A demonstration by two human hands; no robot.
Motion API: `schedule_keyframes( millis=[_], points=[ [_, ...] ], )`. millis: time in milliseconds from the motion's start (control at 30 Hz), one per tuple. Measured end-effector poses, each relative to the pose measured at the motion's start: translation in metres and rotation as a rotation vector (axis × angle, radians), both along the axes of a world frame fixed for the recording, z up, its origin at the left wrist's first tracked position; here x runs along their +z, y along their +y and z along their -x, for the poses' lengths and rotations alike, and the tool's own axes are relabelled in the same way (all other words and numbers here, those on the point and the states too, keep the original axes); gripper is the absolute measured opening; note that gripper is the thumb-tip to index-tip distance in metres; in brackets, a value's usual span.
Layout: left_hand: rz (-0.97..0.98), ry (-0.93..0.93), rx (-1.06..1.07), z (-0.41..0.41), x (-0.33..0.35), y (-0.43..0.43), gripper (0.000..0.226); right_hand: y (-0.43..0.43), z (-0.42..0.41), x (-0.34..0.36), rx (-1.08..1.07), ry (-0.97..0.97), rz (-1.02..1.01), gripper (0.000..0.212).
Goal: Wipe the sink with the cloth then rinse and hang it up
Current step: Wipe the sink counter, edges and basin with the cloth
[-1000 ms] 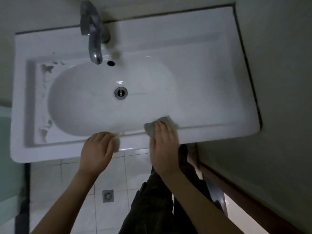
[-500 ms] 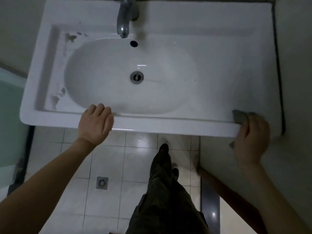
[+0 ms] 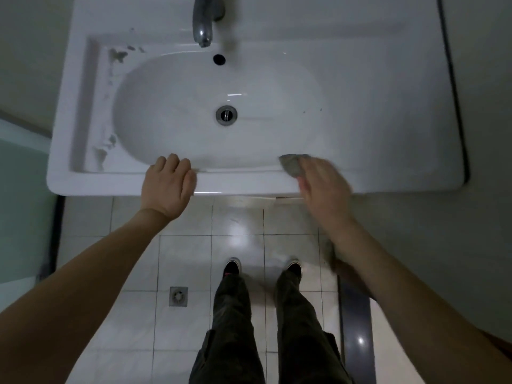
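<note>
A white sink (image 3: 388,106) with an oval basin fills the upper half of the view, its drain (image 3: 226,115) in the middle. My right hand (image 3: 324,184) presses a small grey cloth (image 3: 292,164) onto the sink's front rim, right of the basin; the hand is blurred and covers most of the cloth. My left hand (image 3: 167,184) rests flat on the front rim at the left, fingers over the edge, holding nothing. A metal tap (image 3: 204,23) stands at the back, no water running from it.
Grime patches (image 3: 110,145) mark the sink's left ledge. A grey wall meets the sink on the right. Below lie white floor tiles with a floor drain (image 3: 178,296), my legs and shoes (image 3: 232,267), and a dark threshold strip (image 3: 357,328).
My right hand slid the cloth along the front rim out to the right corner, then back left towards the basin. My left hand has stayed on the rim. The view has shifted.
</note>
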State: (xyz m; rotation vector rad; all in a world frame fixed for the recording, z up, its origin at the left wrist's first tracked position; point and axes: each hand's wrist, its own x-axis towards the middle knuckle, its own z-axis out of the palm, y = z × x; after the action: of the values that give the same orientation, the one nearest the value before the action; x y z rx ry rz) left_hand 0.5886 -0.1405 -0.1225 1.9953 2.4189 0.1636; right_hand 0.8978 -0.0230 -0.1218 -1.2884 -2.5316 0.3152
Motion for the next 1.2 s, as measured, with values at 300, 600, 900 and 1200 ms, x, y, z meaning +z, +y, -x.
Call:
schedule_keyframes(
  millis=[300, 600, 900, 1200],
  points=[
    [-0.041, -0.025, 0.020, 0.003, -0.007, -0.003, 0.027, -0.033, 0.056, -0.003, -0.372, 0.043, -0.046, 0.032],
    [-0.068, -0.085, -0.026, 0.008, -0.006, -0.005, 0.028, -0.065, 0.113, 0.001, -0.036, -0.090, -0.033, 0.040],
    [-0.101, -0.062, 0.030, 0.003, -0.011, -0.003, 0.023, -0.024, 0.051, -0.002, -0.518, 0.095, -0.029, 0.036],
    [-0.108, -0.234, -0.100, 0.021, -0.003, -0.010, 0.028, -0.100, 0.204, -0.006, -0.067, -0.024, 0.056, 0.039]
  ],
)
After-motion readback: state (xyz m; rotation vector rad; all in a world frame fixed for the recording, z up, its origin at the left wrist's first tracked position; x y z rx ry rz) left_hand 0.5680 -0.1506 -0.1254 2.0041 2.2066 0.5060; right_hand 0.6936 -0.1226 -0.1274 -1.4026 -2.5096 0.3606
